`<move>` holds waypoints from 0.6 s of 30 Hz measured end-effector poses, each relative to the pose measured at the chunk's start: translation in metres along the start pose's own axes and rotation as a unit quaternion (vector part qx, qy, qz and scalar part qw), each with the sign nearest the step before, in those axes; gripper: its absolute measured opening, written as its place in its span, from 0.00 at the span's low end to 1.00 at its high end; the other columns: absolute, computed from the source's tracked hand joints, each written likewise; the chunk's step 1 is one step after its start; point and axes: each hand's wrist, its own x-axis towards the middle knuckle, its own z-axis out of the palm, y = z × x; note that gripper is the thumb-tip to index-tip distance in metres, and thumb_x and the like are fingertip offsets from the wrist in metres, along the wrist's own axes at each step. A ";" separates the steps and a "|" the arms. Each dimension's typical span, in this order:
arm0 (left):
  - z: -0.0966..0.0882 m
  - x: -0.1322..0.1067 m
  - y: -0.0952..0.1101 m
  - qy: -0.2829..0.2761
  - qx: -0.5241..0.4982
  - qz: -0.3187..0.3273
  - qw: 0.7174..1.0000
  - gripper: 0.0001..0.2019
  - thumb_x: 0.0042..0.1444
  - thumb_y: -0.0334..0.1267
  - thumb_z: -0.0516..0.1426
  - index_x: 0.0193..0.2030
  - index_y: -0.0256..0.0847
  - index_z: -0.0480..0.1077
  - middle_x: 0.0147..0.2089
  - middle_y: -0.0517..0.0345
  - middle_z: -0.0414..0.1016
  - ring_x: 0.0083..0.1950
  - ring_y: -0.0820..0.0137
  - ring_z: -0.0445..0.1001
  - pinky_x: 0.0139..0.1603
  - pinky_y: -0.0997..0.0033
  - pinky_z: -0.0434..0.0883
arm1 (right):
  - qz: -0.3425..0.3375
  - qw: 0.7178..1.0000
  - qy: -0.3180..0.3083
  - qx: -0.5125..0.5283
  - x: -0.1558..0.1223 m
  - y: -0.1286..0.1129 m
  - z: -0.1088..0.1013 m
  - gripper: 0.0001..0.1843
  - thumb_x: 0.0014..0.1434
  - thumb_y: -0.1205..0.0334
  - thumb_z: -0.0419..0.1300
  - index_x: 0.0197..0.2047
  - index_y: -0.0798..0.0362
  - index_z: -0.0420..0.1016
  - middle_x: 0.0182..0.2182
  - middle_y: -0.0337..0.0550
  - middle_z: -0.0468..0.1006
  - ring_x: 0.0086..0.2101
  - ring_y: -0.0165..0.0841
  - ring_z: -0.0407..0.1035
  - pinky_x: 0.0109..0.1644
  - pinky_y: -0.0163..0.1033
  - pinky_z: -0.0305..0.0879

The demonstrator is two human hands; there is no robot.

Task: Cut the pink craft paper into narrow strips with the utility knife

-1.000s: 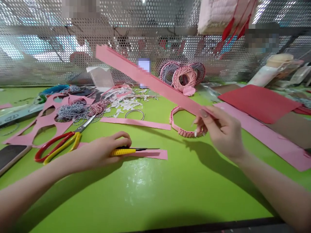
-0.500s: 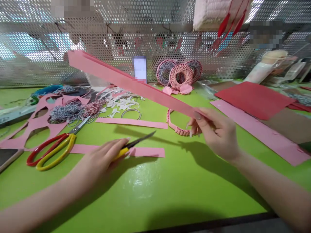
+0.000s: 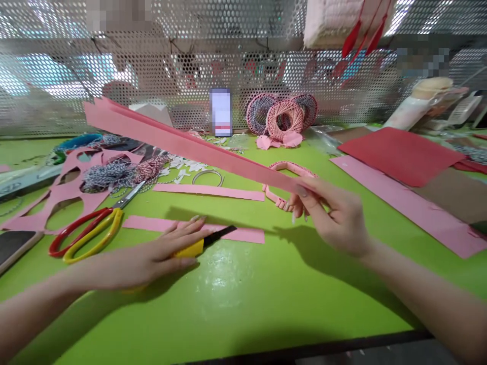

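Observation:
My right hand (image 3: 337,215) pinches one end of several layered pink strips (image 3: 182,147), which slant up to the left above the table, spread slightly at the far end. My left hand (image 3: 160,256) lies flat with its fingers stretched out over a yellow-handled knife (image 3: 190,248). The knife's dark blade points right across a pink strip (image 3: 247,234) on the table. Behind that lies another pink strip (image 3: 209,191). A pink looped band with a ridged edge (image 3: 291,166) sits just behind my right hand, which partly hides it.
Red-and-yellow-handled scissors (image 3: 91,233) lie left, beside a pink sheet with cut-out holes (image 3: 41,213) and bundled cord (image 3: 106,175). Wound rings (image 3: 283,119) and a phone (image 3: 220,114) stand at the perforated metal screen. Red sheets (image 3: 399,152) and a long pink piece (image 3: 411,208) lie right.
My left hand has opened from its grip on the knife and flattened over it, with the knife lower on the table. The held strips have tilted down at their far end.

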 end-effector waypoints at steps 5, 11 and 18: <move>-0.003 0.017 -0.008 0.049 -0.107 0.040 0.992 0.24 0.67 0.48 0.46 0.69 0.62 0.52 0.74 0.63 0.47 0.73 0.59 0.49 0.68 0.51 0.55 | 0.016 1.000 -0.007 0.017 -0.001 0.002 0.001 0.10 0.69 0.65 0.51 0.44 0.49 0.74 0.27 0.38 0.73 0.22 0.27 0.68 0.23 0.34 0.68; -0.005 0.035 -0.006 0.117 -0.167 -0.014 0.979 0.28 0.63 0.53 0.51 0.69 0.54 0.57 0.71 0.54 0.58 0.68 0.55 0.62 0.63 0.53 0.64 | 0.043 0.997 -0.025 0.058 -0.003 0.010 0.005 0.10 0.69 0.64 0.51 0.46 0.48 0.74 0.29 0.37 0.73 0.23 0.27 0.69 0.26 0.34 0.70; -0.006 0.040 -0.017 0.167 -0.210 0.036 0.963 0.29 0.64 0.50 0.50 0.71 0.57 0.50 0.74 0.58 0.51 0.73 0.57 0.52 0.65 0.57 0.63 | 0.106 0.990 -0.020 0.089 0.000 0.010 0.007 0.11 0.69 0.56 0.53 0.46 0.51 0.73 0.29 0.37 0.70 0.21 0.26 0.66 0.23 0.33 0.69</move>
